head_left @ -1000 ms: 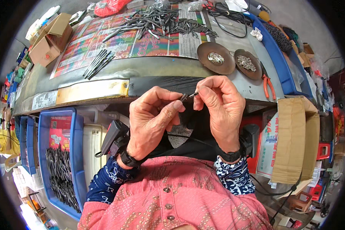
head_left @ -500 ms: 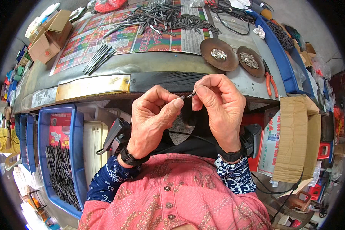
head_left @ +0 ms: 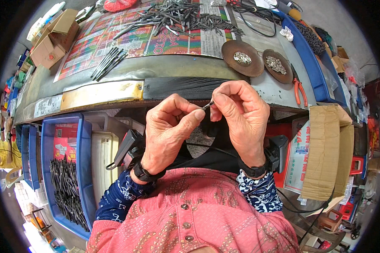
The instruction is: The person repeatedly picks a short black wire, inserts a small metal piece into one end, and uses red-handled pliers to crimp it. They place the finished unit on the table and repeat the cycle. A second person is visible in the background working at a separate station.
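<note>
Just off the table's front edge, my left hand (head_left: 171,128) and my right hand (head_left: 243,120) face each other, thumb and forefinger pinched on both. A thin black stick (head_left: 208,105) with a shiny metal bit spans the gap between the fingertips; its right end is in my right pinch. What my left fingertips hold at the other end is too small to make out. Beyond the hands, two brown round dishes, one larger (head_left: 229,59) and one smaller (head_left: 282,79), hold small silvery metal pieces. Pliers (head_left: 299,90) with orange handles lie beside them.
A bundle of black sticks (head_left: 107,65) and a larger pile (head_left: 169,19) lie on the table. A blue tray (head_left: 87,168) of similar sticks is at lower left. Cardboard boxes stand at right (head_left: 323,156) and far left (head_left: 51,48). A blue bin (head_left: 310,69) lines the table's right side.
My fingertips have come closer together. The metal-tipped stick from my right hand now meets the small piece at my left fingertips, where a gap showed before.
</note>
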Demonstrator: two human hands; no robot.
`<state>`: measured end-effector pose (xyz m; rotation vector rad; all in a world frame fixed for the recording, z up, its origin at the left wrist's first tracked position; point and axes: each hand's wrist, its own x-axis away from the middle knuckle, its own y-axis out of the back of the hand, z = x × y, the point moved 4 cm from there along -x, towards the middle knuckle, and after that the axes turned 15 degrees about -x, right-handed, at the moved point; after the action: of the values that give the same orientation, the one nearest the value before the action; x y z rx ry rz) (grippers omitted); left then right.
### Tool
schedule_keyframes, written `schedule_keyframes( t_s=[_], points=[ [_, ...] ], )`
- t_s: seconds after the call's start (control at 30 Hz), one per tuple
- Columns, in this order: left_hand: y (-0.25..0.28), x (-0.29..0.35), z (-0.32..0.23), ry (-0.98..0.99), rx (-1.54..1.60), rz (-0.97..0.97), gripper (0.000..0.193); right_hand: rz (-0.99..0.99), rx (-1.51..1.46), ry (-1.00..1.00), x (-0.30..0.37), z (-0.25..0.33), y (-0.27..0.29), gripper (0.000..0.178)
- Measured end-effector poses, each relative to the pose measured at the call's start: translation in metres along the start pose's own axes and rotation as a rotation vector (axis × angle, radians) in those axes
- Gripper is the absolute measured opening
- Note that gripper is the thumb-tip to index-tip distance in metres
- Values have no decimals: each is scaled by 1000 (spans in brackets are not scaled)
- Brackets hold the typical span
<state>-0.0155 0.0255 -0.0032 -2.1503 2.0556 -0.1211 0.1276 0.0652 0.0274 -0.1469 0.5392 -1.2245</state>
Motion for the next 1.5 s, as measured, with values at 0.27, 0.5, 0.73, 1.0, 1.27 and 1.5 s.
schedule_keyframes(
  t_s=[0.27,0.5,0.73,1.0,1.27,1.5],
  points=[
    [2,-1,-2,-50,-66,17,8,66,25,-53,-6,2,3,11],
    [3,-3,-7,-116,-145,23,10,91,-70,-55,-8,-3,4,10],
    [0,-5,2,-98,-128,61,12,85,-121,-83,-6,-10,10,10],
    [-4,-13,0,-56,-199,50,9,22,65,30,-4,3,27,19],
    [5,-27,-1,-87,-195,52,11,-364,1021,289,-11,64,137,18],
    [-3,-43,-6,-162,-275,32,9,-432,1604,263,-18,72,210,34]
  ],
)
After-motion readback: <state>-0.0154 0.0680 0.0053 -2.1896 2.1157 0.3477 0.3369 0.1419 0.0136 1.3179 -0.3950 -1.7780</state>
